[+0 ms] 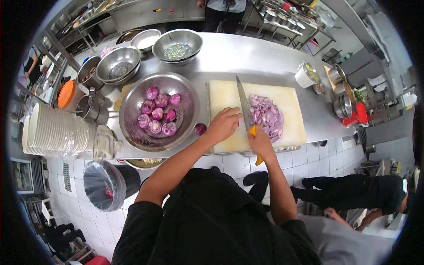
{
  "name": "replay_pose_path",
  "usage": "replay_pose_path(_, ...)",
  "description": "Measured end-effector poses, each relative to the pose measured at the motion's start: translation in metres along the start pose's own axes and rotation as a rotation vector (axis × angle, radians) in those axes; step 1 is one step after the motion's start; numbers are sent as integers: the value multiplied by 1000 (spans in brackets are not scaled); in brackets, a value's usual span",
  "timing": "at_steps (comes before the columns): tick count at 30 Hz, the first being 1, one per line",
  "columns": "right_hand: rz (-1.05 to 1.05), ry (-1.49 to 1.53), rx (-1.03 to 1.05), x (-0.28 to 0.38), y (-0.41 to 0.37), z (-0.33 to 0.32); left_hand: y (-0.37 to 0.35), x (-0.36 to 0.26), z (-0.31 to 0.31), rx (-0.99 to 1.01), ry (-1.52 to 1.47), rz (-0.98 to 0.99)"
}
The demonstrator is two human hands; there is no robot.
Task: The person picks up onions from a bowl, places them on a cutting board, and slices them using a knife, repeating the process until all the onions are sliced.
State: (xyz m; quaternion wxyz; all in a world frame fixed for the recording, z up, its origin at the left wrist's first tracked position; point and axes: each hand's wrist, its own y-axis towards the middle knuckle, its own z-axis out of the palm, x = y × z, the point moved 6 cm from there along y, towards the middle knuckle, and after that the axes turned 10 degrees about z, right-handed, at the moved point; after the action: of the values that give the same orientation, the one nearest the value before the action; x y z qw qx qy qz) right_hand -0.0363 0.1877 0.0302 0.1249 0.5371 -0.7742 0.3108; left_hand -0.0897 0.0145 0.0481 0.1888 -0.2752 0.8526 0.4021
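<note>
View from above, person in a black top at a long stainless steel counter (247,57). Landmark: a cream rectangular plastic cutting board (225,95) mid-counter, straight in front of them. The right hand (260,142), at the board's near edge, is closed tight round the yellow handle of a long steel-bladed knife (243,102). The blade runs away from the person across the board, tip near its far edge. The left hand (223,126) rests on the near-left part of the board, fingers curled down, knuckles against the blade's left side; can't tell whether it has anything under it. Just right of the blade, on the board, lies a heap of sliced purple onion (267,115). Just off the board's left edge sits one whole peeled purple onion (201,129) on the counter. Further left of the board is a big round steel colander bowl (132,123) w/ several peeled purple onions (157,114) inside. Far-left of the board are smaller steel mixing bowls (119,64), and beyond the colander a stack of white plates (53,130). By the board's far-right corner is a white round tub (304,77). On the floor, near-left of the board, stands a round bin w/ clear liner (104,185). Near-right of it, another person in black (353,194) crouches.
</note>
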Motion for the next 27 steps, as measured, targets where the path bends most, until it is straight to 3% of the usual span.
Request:
replay_pose_path(5,10,-32,-26,3,-1,1,11,21,32,378,59,44)
replay_pose_path(8,14,-13,-24,2,-4,-1,10,23,26,480,252,-100)
replay_pose_path(11,-54,10,-34,25,-22,-11,1,20,-2,172,162,-310)
replay_pose_path(14,-137,10,-70,37,-27,-3,-11,24,-7,68,-141,-524)
replay_pose_path(20,92,152,199,68,-43,0,-26,22,1,-124,-116,-640)
replay_pose_path(27,36,96,189,74,-44,-6,-29,19,-5,-204,-170,-647)
